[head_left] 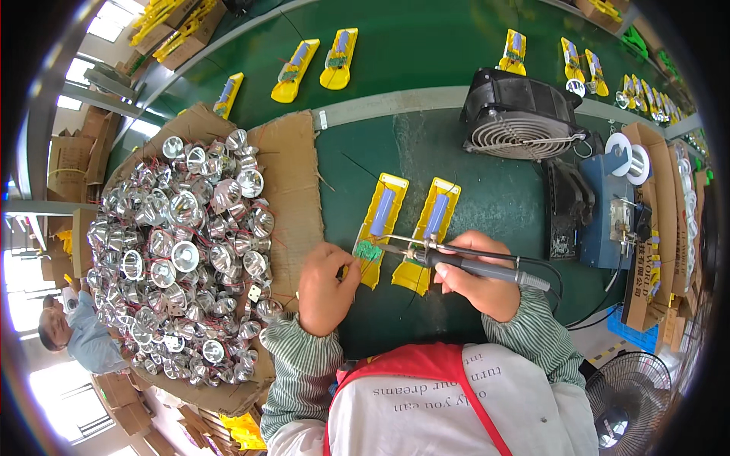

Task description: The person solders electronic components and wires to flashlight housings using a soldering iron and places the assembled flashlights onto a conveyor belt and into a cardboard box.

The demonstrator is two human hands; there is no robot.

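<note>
My right hand is wrapped round the grey handle of a soldering iron. Its thin metal tip reaches left to a small green circuit board in a yellow plastic shell. A blue-purple cylindrical battery lies in that shell above the board. My left hand is closed at the shell's lower left, fingertips pinched beside the board; what they hold is too small to make out. Just to the right lies a second yellow shell with its own battery, partly hidden by the iron.
Silver reflector cups heap on cardboard at left. A black fan stands at the back right, near a blue machine with solder spools. Several yellow shells lie along the far green belt. A person is at far left.
</note>
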